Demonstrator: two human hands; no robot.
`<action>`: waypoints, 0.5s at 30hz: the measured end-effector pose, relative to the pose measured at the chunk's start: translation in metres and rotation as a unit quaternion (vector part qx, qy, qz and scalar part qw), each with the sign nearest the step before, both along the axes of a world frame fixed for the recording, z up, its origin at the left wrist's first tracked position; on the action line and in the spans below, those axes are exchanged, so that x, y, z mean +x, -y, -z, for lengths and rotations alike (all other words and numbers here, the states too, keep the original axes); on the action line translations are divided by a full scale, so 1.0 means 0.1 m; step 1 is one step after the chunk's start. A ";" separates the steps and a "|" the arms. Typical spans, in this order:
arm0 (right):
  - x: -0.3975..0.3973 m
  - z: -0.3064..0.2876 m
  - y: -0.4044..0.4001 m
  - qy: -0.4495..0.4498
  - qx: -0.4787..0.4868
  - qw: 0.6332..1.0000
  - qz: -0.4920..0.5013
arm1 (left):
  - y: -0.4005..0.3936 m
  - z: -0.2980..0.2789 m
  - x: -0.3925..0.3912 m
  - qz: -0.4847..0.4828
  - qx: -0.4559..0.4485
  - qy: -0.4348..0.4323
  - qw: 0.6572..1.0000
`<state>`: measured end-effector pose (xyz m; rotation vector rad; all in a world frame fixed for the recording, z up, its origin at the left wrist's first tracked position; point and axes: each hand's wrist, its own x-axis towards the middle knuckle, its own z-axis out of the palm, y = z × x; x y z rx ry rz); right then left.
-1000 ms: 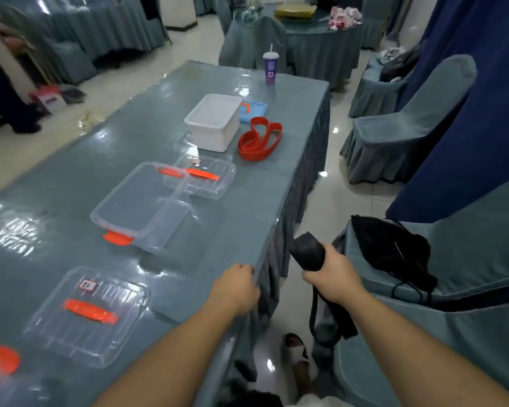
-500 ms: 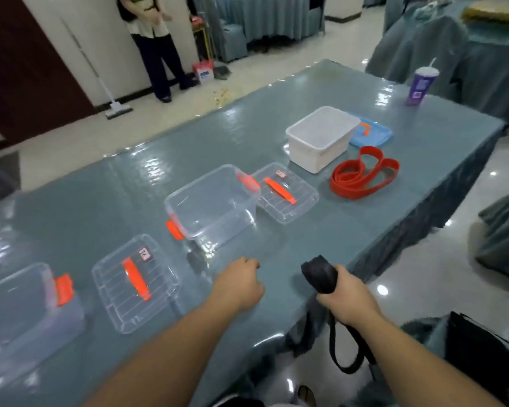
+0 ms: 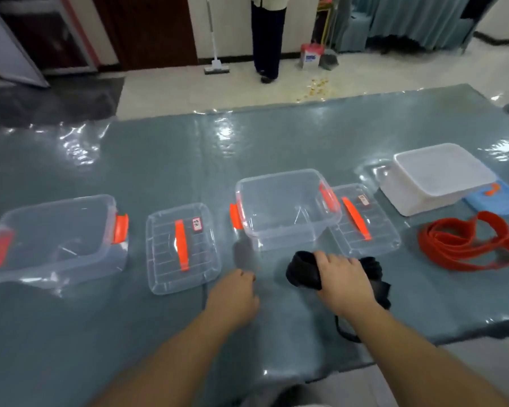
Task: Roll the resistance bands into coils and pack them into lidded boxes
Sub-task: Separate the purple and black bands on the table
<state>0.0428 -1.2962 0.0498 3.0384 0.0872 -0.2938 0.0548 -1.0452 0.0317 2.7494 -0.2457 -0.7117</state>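
A: From the head view, where is the black band [image 3: 303, 273] now?

B: On the worktop [image 3: 159, 160], close to its near edge and just in front of the middle clear box [image 3: 285, 210]. The right hand [image 3: 343, 284] is curled over it and grasps it; a bunched part shows on each side of that hand and a thin loop hangs past the wrist toward the edge.

A: And the left hand [image 3: 232, 298]?

B: Loosely curled, holding nothing, resting on the worktop just beside the band.

A: How will the band handle?

B: I judge it soft, light and floppy, rubbery enough to spring open if let go. The worktop's glossy cover looks slick, so a coil may slide instead of rolling. Best to pinch one end flat, roll it tight, and keep a thumb across the turns until it sits in the box.

A: Anything else to pack?

B: A red band [image 3: 467, 245] lies loose to the right, near a white box [image 3: 441, 177]. Another clear box [image 3: 53, 239] stands open at the left. Two clear lids [image 3: 182, 248] with orange handles lie flat, one between the clear boxes, the other [image 3: 365, 221] touching the middle box on its right.
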 end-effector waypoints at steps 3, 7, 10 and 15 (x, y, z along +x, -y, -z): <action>0.15 0.16 -0.06 -0.005 -0.014 0.998 -0.063 | -0.07 0.05 -0.07 -0.048 0.000 -0.011 0.999; 0.24 0.30 -0.12 -0.040 -0.001 0.987 -0.155 | -0.11 0.10 -0.20 -0.134 0.010 -0.019 0.991; 0.27 0.42 -0.17 -0.015 0.022 0.980 -0.196 | -0.03 0.14 -0.35 -0.183 0.034 -0.034 0.982; 0.22 0.82 -0.28 -0.091 0.039 0.981 -0.165 | 0.17 0.33 -0.73 -0.228 0.041 -0.086 0.969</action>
